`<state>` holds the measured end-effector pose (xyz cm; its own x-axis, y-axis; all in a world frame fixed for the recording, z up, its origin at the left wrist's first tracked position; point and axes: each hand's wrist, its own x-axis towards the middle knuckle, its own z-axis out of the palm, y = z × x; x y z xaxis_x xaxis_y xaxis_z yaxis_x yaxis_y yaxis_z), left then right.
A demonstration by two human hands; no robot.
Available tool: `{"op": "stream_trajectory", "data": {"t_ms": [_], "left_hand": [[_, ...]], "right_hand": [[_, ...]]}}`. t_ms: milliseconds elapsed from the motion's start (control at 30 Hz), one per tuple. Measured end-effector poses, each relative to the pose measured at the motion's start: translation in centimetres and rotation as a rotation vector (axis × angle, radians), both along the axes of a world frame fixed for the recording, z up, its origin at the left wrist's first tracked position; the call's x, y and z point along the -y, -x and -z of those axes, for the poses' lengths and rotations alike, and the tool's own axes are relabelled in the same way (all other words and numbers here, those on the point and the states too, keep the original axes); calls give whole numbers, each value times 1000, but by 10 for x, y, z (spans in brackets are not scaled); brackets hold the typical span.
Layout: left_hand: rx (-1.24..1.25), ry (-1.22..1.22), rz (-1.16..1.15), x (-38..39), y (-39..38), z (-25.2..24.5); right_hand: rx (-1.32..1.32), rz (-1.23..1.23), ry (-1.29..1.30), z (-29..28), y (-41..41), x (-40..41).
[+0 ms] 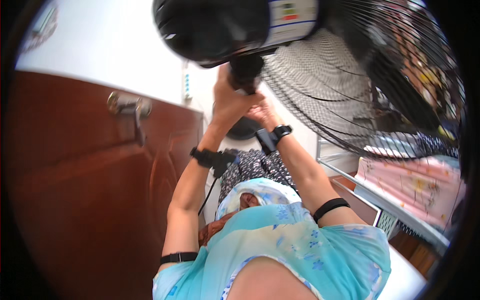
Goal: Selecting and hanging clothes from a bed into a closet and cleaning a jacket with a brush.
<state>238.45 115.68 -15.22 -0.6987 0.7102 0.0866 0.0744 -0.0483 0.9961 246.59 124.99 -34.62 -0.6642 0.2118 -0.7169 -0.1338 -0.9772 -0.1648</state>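
Observation:
A black electric pedestal fan stands before me, its motor housing (213, 30) at the top centre and its wire guard (318, 86) at the right. My left hand (230, 99) is closed around the black neck (245, 73) below the housing. Beside it, lower and to the right, my right hand (262, 112) is at the fan's pole, its fingers partly hidden behind my left hand. The fan's round black base (243, 129) shows on the floor under my hands. A label with writing wraps the housing's front end.
At the left is a reddish-brown door (86, 157) with a metal lever handle (138, 123). A metal-framed rack or bed (408, 210) with pink floral cloth (416, 183) stands at the right. Clothes or fabrics show through the guard.

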Motion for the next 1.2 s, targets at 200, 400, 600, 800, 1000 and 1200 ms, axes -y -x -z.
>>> {"op": "stream_trajectory", "data": {"t_ms": [200, 400, 600, 800, 1000, 1200], "left_hand": [[234, -67, 42, -9, -2, 0], [34, -111, -5, -11, 2, -3], [-272, 146, -352, 19, -34, 15], [48, 1050, 115, 25, -138, 152], [-43, 962, 1014, -147, -245, 178], [-263, 772, 993, -312, -269, 195]], "right_hand": [[55, -103, -350, -43, -39, 10], [27, -179, -524, -6, -170, -40], [529, 38, -513, -14, -314, -126], [728, 71, -458, -4, -439, -207], [669, 183, -505, -29, -510, -266], [527, 276, -553, -15, -532, -290]]}}
